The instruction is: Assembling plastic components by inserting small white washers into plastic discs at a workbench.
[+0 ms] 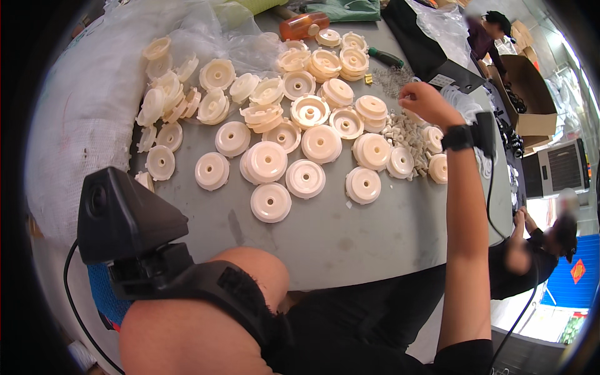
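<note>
My right hand (430,103) reaches over the far right of the table, with a black band round its wrist. Its fingers are curled together; whatever they may hold is hidden. Just beneath lie a heap of small beige plastic pieces (400,134) and a scatter of small metal screws (390,81). Close to me, my left hand (256,265) shows only as a rounded patch of skin past a black strap, its fingers out of sight. Several cream round plastic discs with centre holes (267,161) spread across the middle of the table, some stacked, some showing their hollow side.
A screwdriver with a green handle (385,57) and an orange-headed mallet (304,26) lie at the back. Clear plastic bags (219,37) and a white woven sack (69,137) border the left. Beyond the right edge are a cardboard box (531,94) and two people.
</note>
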The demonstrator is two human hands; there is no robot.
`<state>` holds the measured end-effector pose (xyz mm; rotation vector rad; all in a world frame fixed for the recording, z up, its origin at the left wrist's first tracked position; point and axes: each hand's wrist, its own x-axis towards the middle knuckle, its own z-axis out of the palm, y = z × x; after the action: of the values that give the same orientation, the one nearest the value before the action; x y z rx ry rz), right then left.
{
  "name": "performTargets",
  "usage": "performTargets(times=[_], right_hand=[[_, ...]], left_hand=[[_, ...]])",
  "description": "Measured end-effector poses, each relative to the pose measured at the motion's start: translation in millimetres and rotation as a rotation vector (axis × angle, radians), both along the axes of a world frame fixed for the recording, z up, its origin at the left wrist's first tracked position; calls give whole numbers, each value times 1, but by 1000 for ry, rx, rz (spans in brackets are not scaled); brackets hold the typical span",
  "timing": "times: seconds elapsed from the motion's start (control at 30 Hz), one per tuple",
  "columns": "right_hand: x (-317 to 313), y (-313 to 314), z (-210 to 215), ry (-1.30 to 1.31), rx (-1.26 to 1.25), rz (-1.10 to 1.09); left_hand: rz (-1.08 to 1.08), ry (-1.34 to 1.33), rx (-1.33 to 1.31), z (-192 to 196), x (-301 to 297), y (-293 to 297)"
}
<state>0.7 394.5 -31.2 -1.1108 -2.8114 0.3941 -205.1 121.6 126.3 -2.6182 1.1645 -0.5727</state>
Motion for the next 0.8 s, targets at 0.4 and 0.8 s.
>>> performTargets(times=[0.4, 0.8], right_hand=[[84, -184, 17, 1122, -694, -200], [93, -242, -44, 1261, -615, -443]], left_hand=[[910, -54, -1348, -41, 33, 29], [1233, -409, -2073, -190, 146, 26]])
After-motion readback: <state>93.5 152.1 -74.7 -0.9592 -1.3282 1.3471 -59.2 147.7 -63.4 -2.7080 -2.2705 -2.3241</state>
